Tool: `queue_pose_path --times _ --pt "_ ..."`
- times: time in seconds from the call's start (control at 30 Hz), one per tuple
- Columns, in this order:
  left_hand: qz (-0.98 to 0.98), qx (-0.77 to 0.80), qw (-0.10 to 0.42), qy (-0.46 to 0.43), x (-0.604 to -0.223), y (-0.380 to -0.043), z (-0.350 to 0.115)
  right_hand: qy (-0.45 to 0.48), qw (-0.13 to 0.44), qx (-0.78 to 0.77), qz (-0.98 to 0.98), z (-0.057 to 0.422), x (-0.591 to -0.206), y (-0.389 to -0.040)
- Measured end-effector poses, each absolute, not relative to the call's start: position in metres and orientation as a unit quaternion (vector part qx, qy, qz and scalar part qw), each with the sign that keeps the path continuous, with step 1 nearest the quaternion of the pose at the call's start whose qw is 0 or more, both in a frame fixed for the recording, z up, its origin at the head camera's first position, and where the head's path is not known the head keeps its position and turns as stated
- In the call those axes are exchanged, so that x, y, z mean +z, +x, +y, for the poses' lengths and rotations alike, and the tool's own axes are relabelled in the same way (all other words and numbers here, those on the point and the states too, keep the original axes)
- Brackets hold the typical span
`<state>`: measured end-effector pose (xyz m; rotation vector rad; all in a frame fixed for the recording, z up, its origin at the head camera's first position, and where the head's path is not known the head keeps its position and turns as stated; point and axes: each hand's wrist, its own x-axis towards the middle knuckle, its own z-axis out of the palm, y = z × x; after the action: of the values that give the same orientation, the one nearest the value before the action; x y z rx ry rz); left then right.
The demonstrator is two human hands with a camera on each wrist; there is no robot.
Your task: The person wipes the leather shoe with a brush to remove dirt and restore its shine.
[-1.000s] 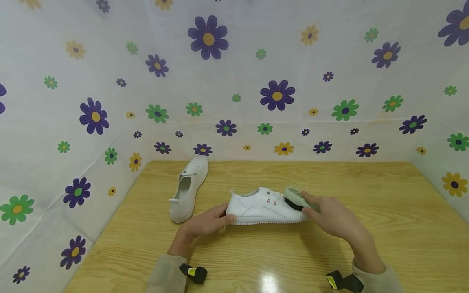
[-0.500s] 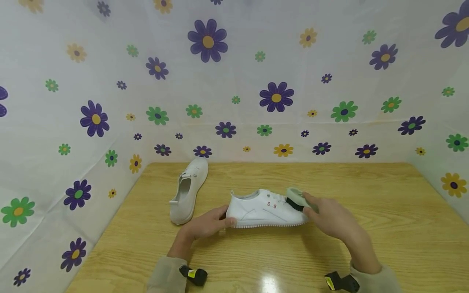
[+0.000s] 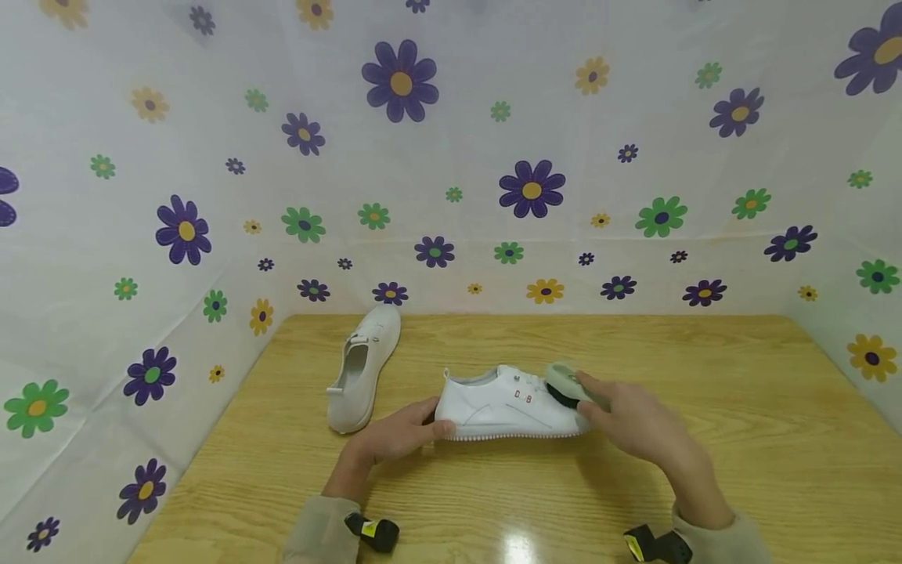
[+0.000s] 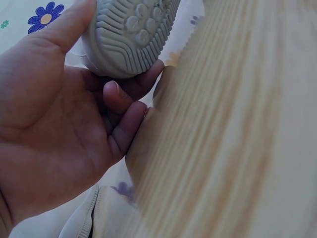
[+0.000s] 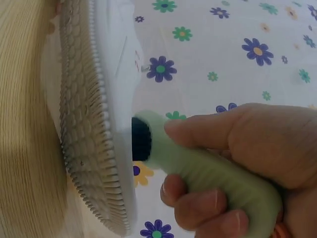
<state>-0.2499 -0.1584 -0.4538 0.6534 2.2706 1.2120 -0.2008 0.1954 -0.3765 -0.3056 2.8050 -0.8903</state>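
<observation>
A white shoe (image 3: 493, 407) is held sideways, toe to the right, its ridged sole (image 5: 89, 124) tilted toward me. My left hand (image 3: 398, 432) grips it by the heel, thumb on the near side; the left wrist view shows the heel end of the sole (image 4: 133, 39) above the curled fingers. In my right hand (image 3: 637, 419) is a pale green brush (image 3: 569, 384) with black bristles. Its handle (image 5: 218, 173) lies in the curled fingers, and the bristles (image 5: 141, 139) touch the shoe's upper near the toe.
A second white shoe (image 3: 362, 368) lies on the wooden table (image 3: 705, 368) to the left, toe pointing away. A white flower-patterned cloth (image 3: 451, 141) hangs behind the table and along both sides.
The brush in my right hand has shifted slightly left along the toe of the shoe. My left hand keeps its grip on the heel.
</observation>
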Motion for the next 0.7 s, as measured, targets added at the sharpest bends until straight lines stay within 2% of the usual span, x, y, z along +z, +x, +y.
queue_pose_path --times 0.2,0.4,0.6,0.7 --pt "0.828 0.442 0.239 0.247 -0.4540 -0.2489 -0.1600 -0.079 0.074 -0.268 0.957 0.1998 -0.3801 -0.2010" --pt "0.830 0.437 0.238 0.251 -0.4525 -0.2485 -0.1604 -0.102 0.091 -0.297 0.945 0.1988 -0.3792 -0.2030" --pt "0.833 0.430 0.237 0.255 -0.4530 -0.2490 -0.1585 -0.074 0.077 -0.254 0.961 0.2013 -0.3793 -0.2017" --pt "0.833 0.427 0.236 0.261 -0.4544 -0.2499 -0.1575 -0.093 0.086 -0.267 0.955 0.2032 -0.3790 -0.2030"
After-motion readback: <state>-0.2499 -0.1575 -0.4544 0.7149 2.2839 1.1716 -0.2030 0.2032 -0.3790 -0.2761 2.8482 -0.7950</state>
